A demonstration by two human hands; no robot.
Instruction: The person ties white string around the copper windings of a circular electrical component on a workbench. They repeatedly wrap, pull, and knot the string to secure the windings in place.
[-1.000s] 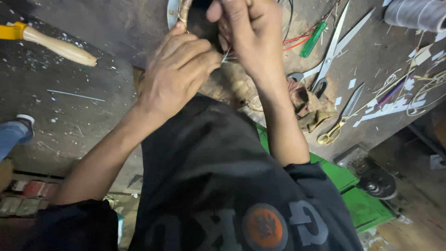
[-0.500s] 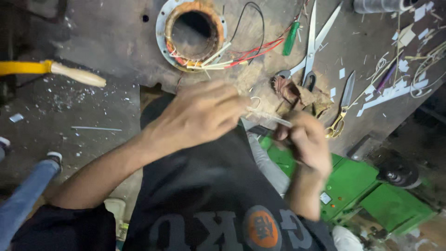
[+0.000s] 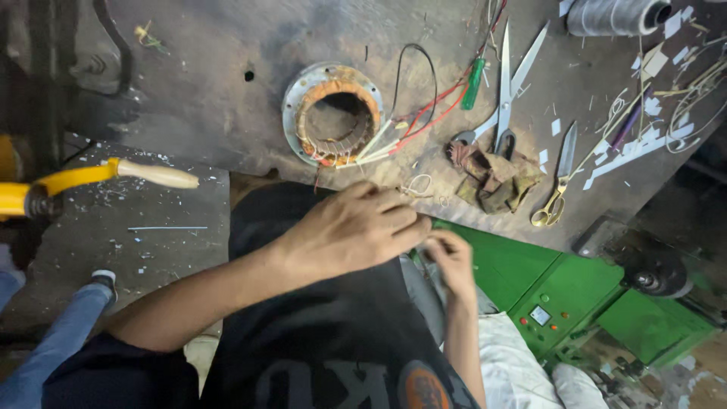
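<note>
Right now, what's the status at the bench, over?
Left hand and right hand together, pinching something small, unclear what. Motor stator on bench, untouched. Scissors, rags beside it.

Dim workshop light from overhead, dark bench (image 3: 189, 98) soaking it up, soft shadows at the left, slight blur on both hands, wide-angle bending at the edges

A dark, scuffed workbench (image 3: 227, 113) carries a wound stator (image 3: 333, 113) just above the pinching hands — long scissors (image 3: 509, 83), crumpled rag (image 3: 496, 176) and gold scissors (image 3: 559, 178) lie to their upper right.
</note>
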